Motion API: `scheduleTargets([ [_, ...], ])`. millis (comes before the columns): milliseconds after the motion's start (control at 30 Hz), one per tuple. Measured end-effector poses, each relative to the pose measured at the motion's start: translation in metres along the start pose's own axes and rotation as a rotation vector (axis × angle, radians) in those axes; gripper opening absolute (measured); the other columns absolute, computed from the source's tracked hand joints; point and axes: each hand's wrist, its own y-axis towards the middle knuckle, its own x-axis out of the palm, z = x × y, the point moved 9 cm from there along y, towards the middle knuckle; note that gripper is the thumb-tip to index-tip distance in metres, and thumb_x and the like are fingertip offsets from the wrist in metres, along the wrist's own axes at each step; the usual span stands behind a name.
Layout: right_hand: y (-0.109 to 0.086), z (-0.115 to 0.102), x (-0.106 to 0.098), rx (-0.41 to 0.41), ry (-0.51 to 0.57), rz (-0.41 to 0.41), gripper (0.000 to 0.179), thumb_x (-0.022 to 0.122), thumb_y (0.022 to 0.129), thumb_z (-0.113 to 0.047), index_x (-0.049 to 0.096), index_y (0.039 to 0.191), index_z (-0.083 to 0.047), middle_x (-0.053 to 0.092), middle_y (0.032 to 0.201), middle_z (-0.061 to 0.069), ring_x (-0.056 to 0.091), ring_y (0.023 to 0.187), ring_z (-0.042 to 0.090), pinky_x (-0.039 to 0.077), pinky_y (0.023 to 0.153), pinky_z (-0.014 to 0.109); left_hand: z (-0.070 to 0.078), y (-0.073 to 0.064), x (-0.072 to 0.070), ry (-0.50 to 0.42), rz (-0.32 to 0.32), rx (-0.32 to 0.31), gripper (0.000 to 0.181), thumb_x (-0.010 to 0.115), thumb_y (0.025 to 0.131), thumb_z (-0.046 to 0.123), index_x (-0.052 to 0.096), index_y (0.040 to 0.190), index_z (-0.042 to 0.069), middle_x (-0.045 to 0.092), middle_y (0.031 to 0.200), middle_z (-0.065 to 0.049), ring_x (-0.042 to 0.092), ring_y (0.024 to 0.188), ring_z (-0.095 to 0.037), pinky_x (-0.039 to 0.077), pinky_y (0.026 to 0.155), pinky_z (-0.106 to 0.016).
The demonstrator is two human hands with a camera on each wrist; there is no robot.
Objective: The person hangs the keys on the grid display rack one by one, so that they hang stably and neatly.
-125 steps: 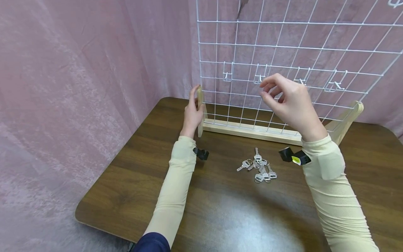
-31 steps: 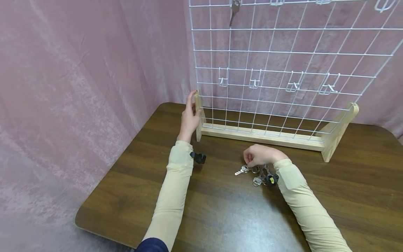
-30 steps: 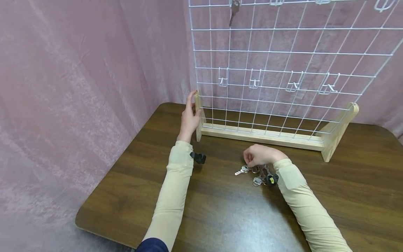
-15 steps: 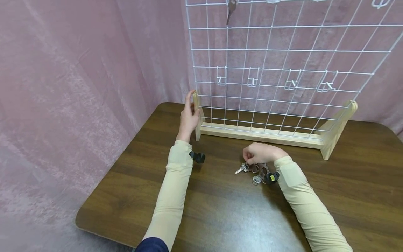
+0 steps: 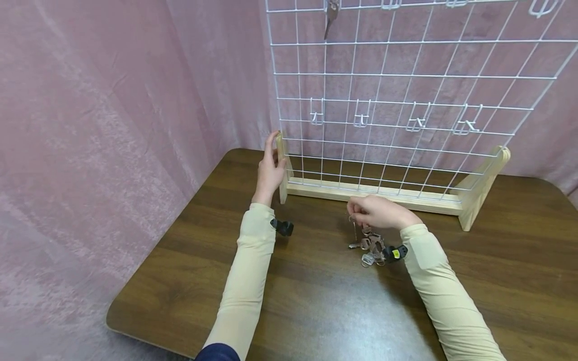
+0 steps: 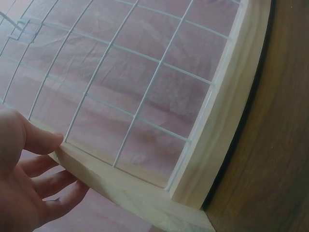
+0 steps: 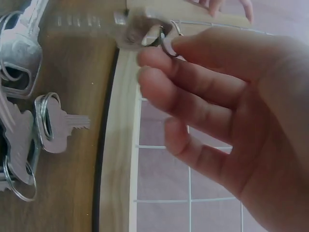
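Note:
My right hand [image 5: 377,211] pinches the ring of a key [image 7: 137,29] between thumb and fingers. The key hangs below the fingertips, above a pile of silver keys [image 5: 369,259] with rings on the table. In the right wrist view the held key is blurred, and a single loose key [image 7: 55,123] lies beside the others. My left hand [image 5: 269,173] holds the left wooden upright [image 6: 101,181] of a stand, its thumb on the near side and fingers on the other. The stand carries a white wire grid [image 5: 384,75].
White hooks [image 5: 361,119] hang in a row on the grid, with more hooks [image 5: 542,7] along the top. A key [image 5: 331,19] hangs at the upper left. The right wooden upright [image 5: 485,185] stands beyond the right hand. A pink curtain [image 5: 135,125] backs the wooden table [image 5: 189,260].
My right hand came down from beside the grid to the keys, pinched one by its ring and has raised it slightly. The left hand stays on the upright.

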Motion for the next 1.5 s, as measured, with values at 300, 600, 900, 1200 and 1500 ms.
scheduleTargets([
  [300, -0.004, -0.004, -0.025, -0.013, -0.113, 0.203, 0.012, 0.059, 0.087, 0.0, 0.06, 0.095, -0.009, 0.066, 0.076, -0.001, 0.058, 0.071, 0.007, 0.05, 0.068, 0.03, -0.003, 0.001, 0.001, 0.031, 0.005, 0.021, 0.073, 0.054, 0.097, 0.003, 0.022, 0.146, 0.047, 0.056, 0.135, -0.021, 0.059, 0.12, -0.034, 0.055, 0.088, -0.05],
  [600, -0.01, -0.009, -0.041, -0.005, -0.182, 0.275, 0.015, 0.058, 0.089, 0.0, 0.064, 0.1, -0.008, 0.068, 0.08, 0.0, 0.061, 0.075, 0.011, 0.051, 0.07, 0.034, -0.002, 0.002, 0.0, 0.027, 0.01, 0.026, 0.073, 0.054, 0.097, 0.002, 0.023, 0.146, 0.046, 0.058, 0.133, -0.02, 0.061, 0.118, -0.033, 0.055, 0.086, -0.049],
  [900, -0.017, -0.024, -0.061, -0.034, -0.241, 0.463, 0.015, 0.059, 0.093, -0.004, 0.067, 0.105, -0.009, 0.072, 0.088, 0.003, 0.059, 0.07, 0.013, 0.046, 0.064, 0.032, -0.002, 0.0, 0.0, 0.002, 0.0, -0.011, 0.071, 0.052, 0.097, 0.003, 0.023, 0.146, 0.047, 0.055, 0.137, -0.02, 0.059, 0.121, -0.033, 0.055, 0.088, -0.052],
  [1200, -0.024, -0.05, -0.08, -0.144, -0.322, 0.604, 0.014, 0.062, 0.091, -0.001, 0.068, 0.102, -0.007, 0.075, 0.094, 0.006, 0.07, 0.08, 0.02, 0.054, 0.066, 0.039, -0.003, 0.001, 0.001, 0.021, 0.007, 0.01, 0.071, 0.053, 0.097, 0.004, 0.024, 0.146, 0.045, 0.057, 0.134, -0.019, 0.06, 0.12, -0.032, 0.054, 0.09, -0.051],
  [1500, -0.01, -0.085, -0.108, -0.306, -0.538, 0.503, 0.012, 0.059, 0.09, -0.003, 0.065, 0.093, -0.012, 0.074, 0.088, 0.0, 0.066, 0.065, 0.02, 0.053, 0.056, 0.041, -0.002, 0.0, -0.001, -0.002, 0.006, -0.006, 0.071, 0.053, 0.097, 0.004, 0.024, 0.145, 0.049, 0.056, 0.136, -0.019, 0.06, 0.119, -0.033, 0.054, 0.089, -0.052],
])
